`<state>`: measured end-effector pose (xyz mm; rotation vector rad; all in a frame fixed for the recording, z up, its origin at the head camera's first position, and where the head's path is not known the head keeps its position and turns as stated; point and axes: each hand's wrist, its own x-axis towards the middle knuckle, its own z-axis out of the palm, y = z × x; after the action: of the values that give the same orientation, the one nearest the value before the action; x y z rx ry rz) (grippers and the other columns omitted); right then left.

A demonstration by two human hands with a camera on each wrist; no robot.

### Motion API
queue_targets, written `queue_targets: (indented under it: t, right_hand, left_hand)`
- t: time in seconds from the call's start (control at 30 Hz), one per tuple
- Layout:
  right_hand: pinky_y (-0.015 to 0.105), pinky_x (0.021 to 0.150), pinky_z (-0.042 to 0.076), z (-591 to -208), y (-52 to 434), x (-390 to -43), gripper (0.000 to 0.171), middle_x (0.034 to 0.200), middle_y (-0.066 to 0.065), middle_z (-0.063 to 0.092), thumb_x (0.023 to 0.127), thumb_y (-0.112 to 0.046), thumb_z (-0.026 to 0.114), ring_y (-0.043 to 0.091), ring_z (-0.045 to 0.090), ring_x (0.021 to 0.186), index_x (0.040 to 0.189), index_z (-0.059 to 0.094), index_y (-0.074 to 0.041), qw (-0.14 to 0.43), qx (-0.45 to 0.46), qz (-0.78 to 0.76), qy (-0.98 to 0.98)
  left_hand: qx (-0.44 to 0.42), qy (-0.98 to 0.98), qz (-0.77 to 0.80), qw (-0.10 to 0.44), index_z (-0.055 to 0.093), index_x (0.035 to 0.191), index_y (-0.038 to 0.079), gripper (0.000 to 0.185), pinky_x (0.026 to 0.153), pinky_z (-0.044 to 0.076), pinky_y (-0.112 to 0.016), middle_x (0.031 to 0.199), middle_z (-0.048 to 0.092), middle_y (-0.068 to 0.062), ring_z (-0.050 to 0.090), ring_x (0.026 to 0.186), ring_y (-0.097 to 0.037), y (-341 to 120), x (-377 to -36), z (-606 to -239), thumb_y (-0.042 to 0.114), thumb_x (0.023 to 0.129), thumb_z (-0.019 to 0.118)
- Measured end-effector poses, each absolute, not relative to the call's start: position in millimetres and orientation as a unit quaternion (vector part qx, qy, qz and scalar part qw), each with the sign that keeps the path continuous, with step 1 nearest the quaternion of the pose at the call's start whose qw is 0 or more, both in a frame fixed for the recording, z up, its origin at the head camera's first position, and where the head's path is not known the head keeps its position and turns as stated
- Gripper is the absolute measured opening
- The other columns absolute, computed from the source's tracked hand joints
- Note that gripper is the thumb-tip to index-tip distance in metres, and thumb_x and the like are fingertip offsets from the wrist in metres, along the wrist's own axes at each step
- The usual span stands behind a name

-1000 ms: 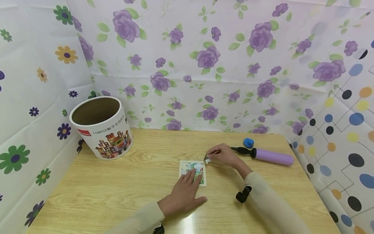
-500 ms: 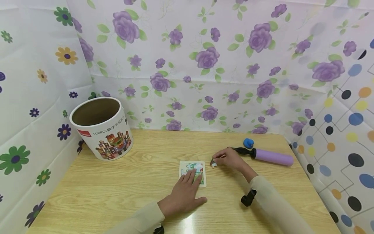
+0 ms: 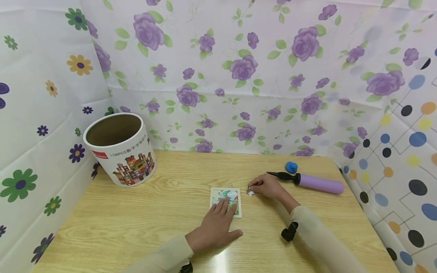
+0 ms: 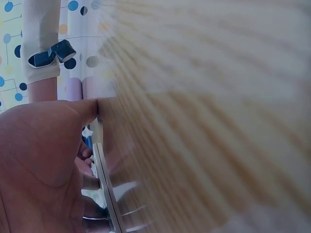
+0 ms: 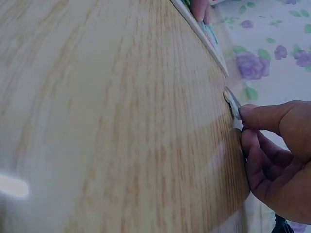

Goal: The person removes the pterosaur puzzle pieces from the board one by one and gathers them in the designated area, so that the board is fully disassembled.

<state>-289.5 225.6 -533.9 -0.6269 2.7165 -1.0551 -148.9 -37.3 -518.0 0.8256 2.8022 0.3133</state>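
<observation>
A small square jigsaw puzzle (image 3: 235, 212) in a pale frame lies on the wooden table, with white, green and red printing. My left hand (image 3: 216, 226) rests on it, fingers spread over its lower part and thumb out on the table; they hide much of the picture. Right of the puzzle, my right hand (image 3: 268, 185) pinches a small puzzle piece (image 3: 250, 192) between thumb and fingers. In the right wrist view the puzzle piece (image 5: 233, 103) is tilted up on edge, its lower side close to the tabletop, apart from the frame's corner.
A large white printed bucket (image 3: 124, 161) stands at the back left. Beyond my right hand lie a hand pump (image 3: 319, 183) with a purple barrel and black nozzle, and a small blue toy duck (image 3: 291, 167). Patterned cloth walls (image 3: 218, 76) border the table (image 3: 164, 204).
My right hand has moved a little right, away from the puzzle's upper right corner, with the piece in its fingers. The left hand has stayed in place.
</observation>
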Motion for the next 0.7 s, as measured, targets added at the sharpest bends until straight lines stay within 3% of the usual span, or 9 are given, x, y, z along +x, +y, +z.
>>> queue_targets:
  t: [0.37,0.7]
  right_hand:
    - [0.038,0.08,0.058,-532,225,-287,0.014,0.108,0.002,0.077,0.096,-0.019,0.073,0.015,0.07,0.091,0.107,0.082,-0.017,0.084,-0.21,-0.365,0.903]
    - [0.034,0.077,0.057,-524,213,-287,0.018,0.105,-0.003,0.075,0.098,-0.025,0.072,0.012,0.068,0.089,0.112,0.08,-0.017,0.077,-0.208,-0.359,0.907]
  left_hand:
    - [0.285,0.947,0.111,0.095,0.031,0.16,0.006,0.087,0.121,0.026,-0.055,0.167,0.02,-0.025,0.02,0.155,-0.039,-37,-150,-519,0.064,0.099,0.051]
    - [0.293,0.949,0.073,0.092,0.028,0.161,0.006,0.088,0.121,0.026,-0.053,0.17,0.018,-0.01,0.02,0.155,-0.038,-35,-150,-519,0.066,0.1,0.046]
